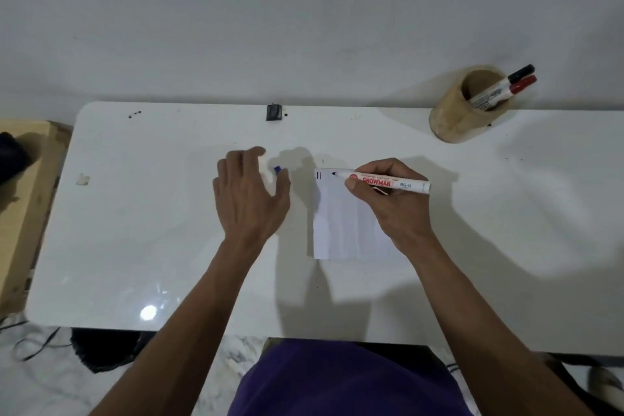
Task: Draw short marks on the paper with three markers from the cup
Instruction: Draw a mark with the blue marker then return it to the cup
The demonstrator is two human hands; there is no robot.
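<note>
My marker (388, 181) lies crosswise, tip pointing left over the paper's (344, 223) top edge.
Right hand (395, 203) grips it; left hand (251, 192) rests loosely spread left of the paper on bare tabletop (152, 230).

White paper (344, 223) lies flat on table, two short marks (319, 175) (red + dark) at top-left corner. Uncapped white marker (388, 181) w/ red lettering lies nearly level, tip over paper's top edge. Tan cup (456, 111) upright at back right, holding black-capped marker (506, 81) + red-capped marker (513, 88), both leaning right.
</note>
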